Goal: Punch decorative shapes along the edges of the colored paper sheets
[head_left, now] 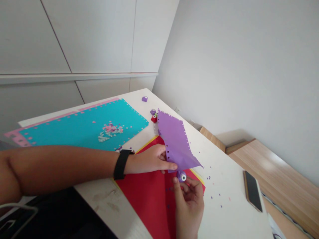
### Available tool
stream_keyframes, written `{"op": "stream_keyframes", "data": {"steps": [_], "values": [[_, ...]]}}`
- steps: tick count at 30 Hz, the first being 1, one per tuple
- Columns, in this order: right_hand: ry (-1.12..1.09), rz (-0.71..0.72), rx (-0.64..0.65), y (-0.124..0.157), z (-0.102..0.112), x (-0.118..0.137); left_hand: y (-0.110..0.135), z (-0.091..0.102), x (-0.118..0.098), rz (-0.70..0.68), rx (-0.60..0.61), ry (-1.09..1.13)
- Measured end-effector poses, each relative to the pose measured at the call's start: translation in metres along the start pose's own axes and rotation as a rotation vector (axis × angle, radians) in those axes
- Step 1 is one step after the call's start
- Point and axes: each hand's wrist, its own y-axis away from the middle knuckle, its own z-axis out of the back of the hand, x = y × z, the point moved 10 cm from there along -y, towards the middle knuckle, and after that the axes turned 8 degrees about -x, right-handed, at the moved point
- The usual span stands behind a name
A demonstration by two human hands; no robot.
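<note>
My left hand (158, 159) pinches the near corner of a purple sheet of paper (174, 139), thumb on top. Small punched holes run along the sheet's edges, and it is lifted at a tilt. My right hand (188, 199) grips a small purple craft punch (181, 176) with a star on its round button, at the sheet's near edge. Whether the paper sits inside the punch's slot I cannot tell. Beneath both hands lies a red sheet (147, 196) with a yellow sheet (201, 177) showing at its borders.
A blue sheet (74, 129) with punched edges lies left over a pink one (18, 137), bearing a pile of confetti (111, 129). Behind the purple sheet are several small punches, one red (154, 119). Another purple punch (144, 99) stands farther back. A phone (252, 191) lies at the right edge.
</note>
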Motion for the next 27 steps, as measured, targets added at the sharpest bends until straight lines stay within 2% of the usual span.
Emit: {"op": "stream_keyframes", "data": {"steps": [7,17,27], "values": [[-0.046,-0.02,0.062,0.001,-0.007,0.002,0.003,-0.008,0.007,0.051,0.104,-0.023],[-0.358,-0.312,0.188,-0.007,-0.019,-0.015,0.003,-0.01,0.011,0.075,0.133,-0.022],[-0.49,-0.484,0.184,-0.011,-0.019,-0.028,0.003,-0.009,0.012,0.098,0.13,-0.031]]}}
